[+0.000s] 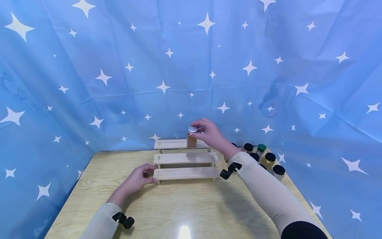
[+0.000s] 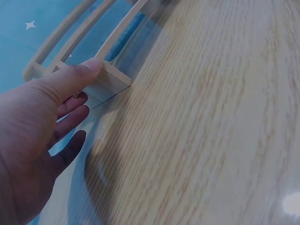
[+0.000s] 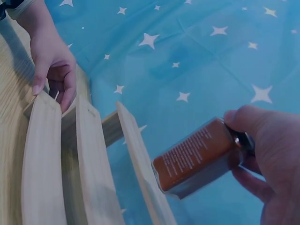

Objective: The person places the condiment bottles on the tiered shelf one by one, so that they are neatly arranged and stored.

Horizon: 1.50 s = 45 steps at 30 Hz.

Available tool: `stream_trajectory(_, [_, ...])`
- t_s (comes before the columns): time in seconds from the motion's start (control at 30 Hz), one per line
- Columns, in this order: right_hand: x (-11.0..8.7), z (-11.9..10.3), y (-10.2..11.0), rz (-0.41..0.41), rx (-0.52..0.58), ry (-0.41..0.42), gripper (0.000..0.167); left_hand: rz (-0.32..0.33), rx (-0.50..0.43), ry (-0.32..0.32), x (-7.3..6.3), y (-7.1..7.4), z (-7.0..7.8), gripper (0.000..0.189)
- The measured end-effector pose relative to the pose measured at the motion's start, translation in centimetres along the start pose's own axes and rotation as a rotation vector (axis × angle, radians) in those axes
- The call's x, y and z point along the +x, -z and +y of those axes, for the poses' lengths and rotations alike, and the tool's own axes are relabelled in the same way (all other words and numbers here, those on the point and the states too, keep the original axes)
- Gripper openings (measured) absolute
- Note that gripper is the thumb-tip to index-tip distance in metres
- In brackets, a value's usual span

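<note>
A three-tier wooden rack (image 1: 186,173) stands on the table. At its left end my left hand (image 1: 138,179) pinches the lowest step, thumb (image 2: 86,70) at the front corner and other fingers behind the end. Up at the top step, my right hand (image 1: 210,134) grips a spice jar (image 1: 191,142) by its silver lid. This square glass jar holds reddish-brown powder, and white print (image 3: 187,152) covers one side. It is upright in the head view, its base right at the top step (image 3: 140,159).
Several jars, with black lids (image 1: 270,157) and one green lid (image 1: 261,147), stand on the table's right side beyond my right forearm. A blue star-patterned curtain (image 1: 143,66) hangs behind and beside the wood-grain table (image 1: 167,209).
</note>
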State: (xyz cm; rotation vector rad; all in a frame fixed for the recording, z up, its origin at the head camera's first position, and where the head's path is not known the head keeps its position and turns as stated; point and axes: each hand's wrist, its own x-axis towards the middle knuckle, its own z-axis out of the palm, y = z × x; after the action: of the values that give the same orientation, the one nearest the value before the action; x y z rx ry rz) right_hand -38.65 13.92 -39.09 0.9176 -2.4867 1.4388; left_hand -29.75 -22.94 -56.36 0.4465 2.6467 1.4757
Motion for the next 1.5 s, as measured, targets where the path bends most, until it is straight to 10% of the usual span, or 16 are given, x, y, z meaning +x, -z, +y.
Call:
stream_trajectory(0.8, [5.9, -1.2, -6.1, -0.101, 0.010, -0.072, 0.044, -0.007, 0.012, 0.008, 0.1, 0.0, 0.0, 0.052])
stream_trajectory(1.5, [7.2, -1.0, -8.7, -0.124, 0.089, -0.102, 0.049, -0.010, -0.007, 0.009, 0.2, 0.2, -0.3, 0.053])
